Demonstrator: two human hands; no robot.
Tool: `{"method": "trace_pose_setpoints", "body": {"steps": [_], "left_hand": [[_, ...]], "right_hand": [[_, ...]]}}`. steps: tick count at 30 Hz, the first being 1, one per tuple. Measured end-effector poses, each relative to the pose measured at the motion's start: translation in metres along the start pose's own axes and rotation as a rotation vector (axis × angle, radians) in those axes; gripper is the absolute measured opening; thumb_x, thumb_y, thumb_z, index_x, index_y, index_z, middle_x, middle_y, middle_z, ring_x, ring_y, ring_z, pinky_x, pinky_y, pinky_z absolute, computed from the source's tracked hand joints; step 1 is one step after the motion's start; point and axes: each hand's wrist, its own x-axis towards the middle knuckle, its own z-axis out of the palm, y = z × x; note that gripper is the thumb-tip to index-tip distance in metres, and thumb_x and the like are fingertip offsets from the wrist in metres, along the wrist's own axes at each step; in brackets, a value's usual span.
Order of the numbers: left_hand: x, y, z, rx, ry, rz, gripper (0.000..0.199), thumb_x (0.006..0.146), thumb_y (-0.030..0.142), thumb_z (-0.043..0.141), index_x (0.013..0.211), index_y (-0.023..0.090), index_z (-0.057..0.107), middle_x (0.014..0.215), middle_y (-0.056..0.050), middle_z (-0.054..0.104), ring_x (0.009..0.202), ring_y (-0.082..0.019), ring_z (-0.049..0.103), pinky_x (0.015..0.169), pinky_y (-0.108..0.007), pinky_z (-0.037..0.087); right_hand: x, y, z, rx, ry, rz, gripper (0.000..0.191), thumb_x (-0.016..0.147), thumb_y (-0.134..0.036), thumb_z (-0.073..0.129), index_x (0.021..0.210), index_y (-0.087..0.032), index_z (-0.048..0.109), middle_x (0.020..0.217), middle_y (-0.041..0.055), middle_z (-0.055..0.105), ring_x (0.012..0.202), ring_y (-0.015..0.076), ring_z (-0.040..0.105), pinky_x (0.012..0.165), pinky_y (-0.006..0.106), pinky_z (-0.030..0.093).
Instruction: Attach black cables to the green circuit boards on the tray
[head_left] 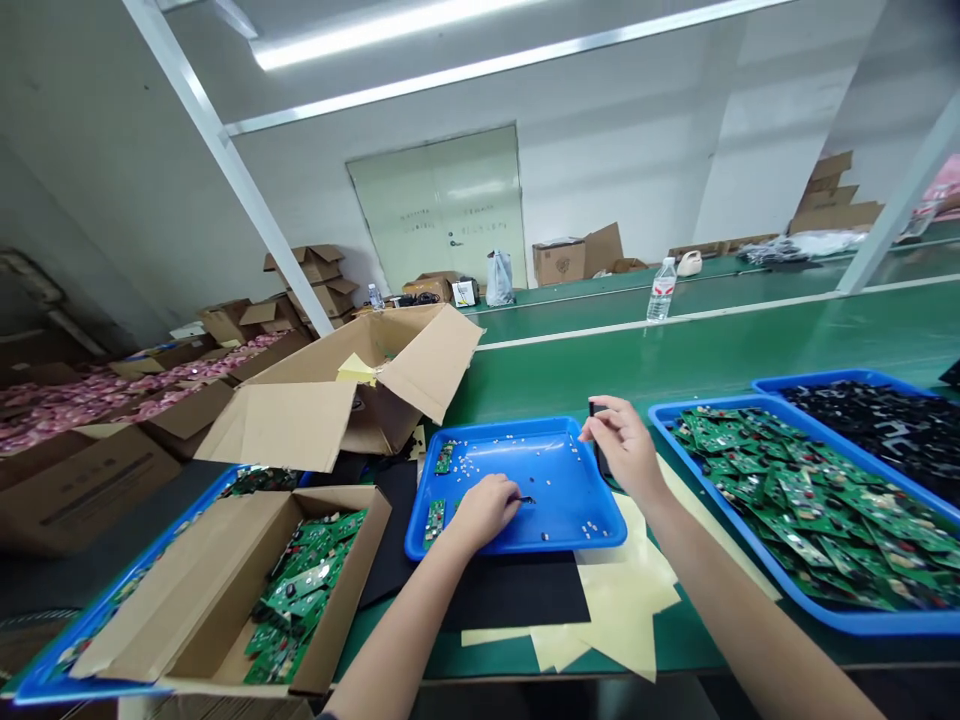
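My left hand [486,512] rests over the blue tray [546,512], fingers closed, with a small dark curved piece [528,499] at its fingertips. Its kind is too small to tell. My right hand [621,440] is raised at the tray's right edge, pinching a small black part [595,409] between thumb and fingers. Inside the tray, a green circuit board [435,522] lies left of my left hand and another circuit board [444,458] lies at the upper left. Tiny pale pieces [469,465] are scattered over the tray floor.
On the right stand a tray heaped with circuit boards [817,510] and a tray of black parts [885,425]. To the left are a cardboard box of boards [307,590] and an open carton [390,380]. Yellow paper sheets [622,610] lie in front; a water bottle [661,291] stands behind.
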Motion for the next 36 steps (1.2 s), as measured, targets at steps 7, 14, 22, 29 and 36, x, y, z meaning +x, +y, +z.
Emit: {"method": "trace_pose_setpoints", "body": {"steps": [7, 14, 22, 29, 36], "left_hand": [[0.022, 0.004, 0.003, -0.547, 0.327, -0.207, 0.033, 0.071, 0.049, 0.059, 0.072, 0.016, 0.056, 0.069, -0.002, 0.056, 0.066, -0.016, 0.056, 0.063, -0.028, 0.047], [0.013, 0.013, 0.025, -1.028, 0.298, -0.338, 0.039, 0.063, 0.047, 0.072, 0.075, 0.015, 0.052, 0.065, -0.001, 0.059, 0.057, -0.01, 0.058, 0.057, -0.022, 0.048], [0.011, 0.018, 0.026, -1.239, 0.253, -0.434, 0.033, 0.057, 0.034, 0.08, 0.073, 0.014, 0.058, 0.07, -0.001, 0.063, 0.063, -0.011, 0.06, 0.058, -0.02, 0.05], [0.009, 0.025, 0.029, -1.314, 0.207, -0.518, 0.031, 0.06, 0.034, 0.076, 0.067, 0.016, 0.05, 0.056, 0.004, 0.056, 0.054, -0.01, 0.058, 0.053, -0.019, 0.048], [0.006, 0.031, 0.033, -1.218, -0.052, -0.427, 0.025, 0.075, 0.038, 0.063, 0.075, 0.016, 0.05, 0.066, 0.002, 0.06, 0.039, -0.007, 0.054, 0.037, -0.017, 0.038]], "right_hand": [[-0.011, 0.036, 0.026, -0.036, -0.033, -0.002, 0.033, 0.086, -0.04, 0.047, 0.107, -0.016, 0.051, 0.066, 0.0004, 0.058, 0.059, 0.0163, 0.062, 0.062, 0.031, 0.053], [-0.035, 0.048, 0.034, -0.129, -0.11, -0.068, 0.032, 0.092, -0.038, 0.042, 0.114, -0.019, 0.052, 0.074, 0.003, 0.059, 0.059, 0.0152, 0.063, 0.058, 0.027, 0.055], [-0.041, 0.04, 0.03, -0.324, -0.132, -0.226, 0.028, 0.094, -0.029, 0.042, 0.118, -0.018, 0.053, 0.087, 0.008, 0.063, 0.071, 0.0167, 0.065, 0.067, 0.03, 0.057], [-0.039, 0.03, 0.019, -0.313, -0.166, -0.263, 0.027, 0.094, -0.019, 0.041, 0.118, -0.019, 0.054, 0.078, 0.0033, 0.063, 0.067, 0.0143, 0.064, 0.066, 0.027, 0.055], [-0.047, 0.027, 0.02, -0.383, -0.361, -0.336, 0.044, 0.094, -0.015, 0.039, 0.138, -0.023, 0.036, 0.08, 0.003, 0.061, 0.07, 0.0148, 0.061, 0.065, 0.026, 0.052]]}}
